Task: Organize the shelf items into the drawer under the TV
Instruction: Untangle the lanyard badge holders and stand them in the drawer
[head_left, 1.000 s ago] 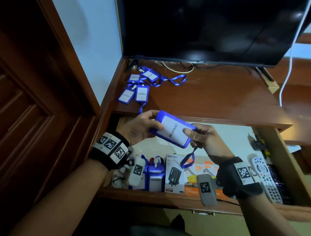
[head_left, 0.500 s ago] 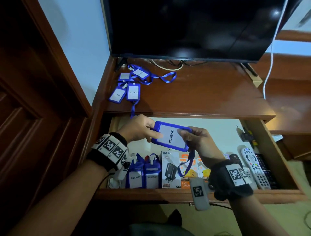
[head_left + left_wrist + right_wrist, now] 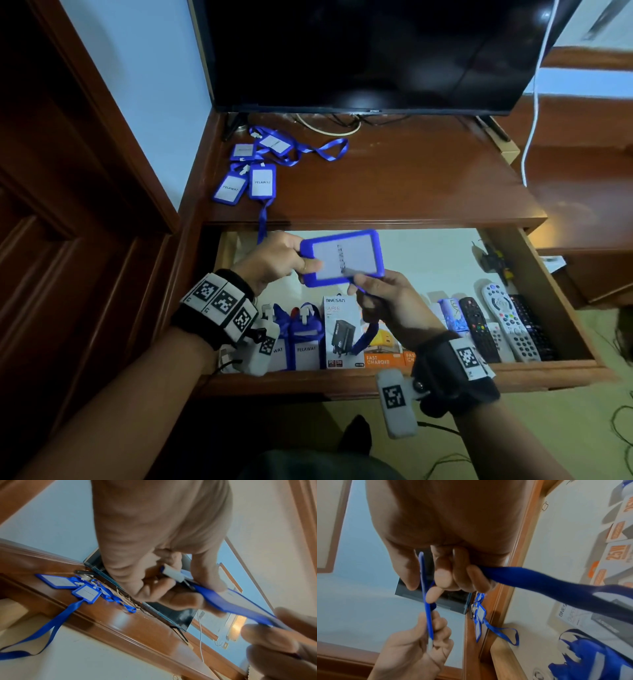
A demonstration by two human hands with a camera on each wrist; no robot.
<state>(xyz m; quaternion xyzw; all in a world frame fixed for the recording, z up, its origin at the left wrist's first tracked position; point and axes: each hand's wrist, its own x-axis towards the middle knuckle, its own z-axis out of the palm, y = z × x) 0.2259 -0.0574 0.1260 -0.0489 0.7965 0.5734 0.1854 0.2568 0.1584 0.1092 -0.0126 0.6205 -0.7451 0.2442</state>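
Both hands hold one blue badge holder (image 3: 342,257) with a white card flat above the open drawer (image 3: 376,380). My left hand (image 3: 303,260) pinches its left end by the clip (image 3: 173,574). My right hand (image 3: 358,279) pinches the lower right edge, and its curled fingers also grip the blue lanyard (image 3: 539,582), which hangs into the drawer. The right wrist view shows the holder (image 3: 426,601) edge-on between thumb and fingers. Several more blue badges (image 3: 250,171) with lanyards lie on the shelf's left side. Two badge holders (image 3: 301,342) stand in the drawer's front left.
A dark TV (image 3: 376,51) stands at the back of the wooden shelf (image 3: 411,185). Charger boxes (image 3: 342,332) and several remotes (image 3: 507,325) fill the drawer's front. A white cable (image 3: 534,102) hangs at the right. A wooden door (image 3: 68,240) is on the left.
The badge holder has turned from tilted to nearly level between my hands. My right hand has slid to its lower right edge. The head view has shifted.
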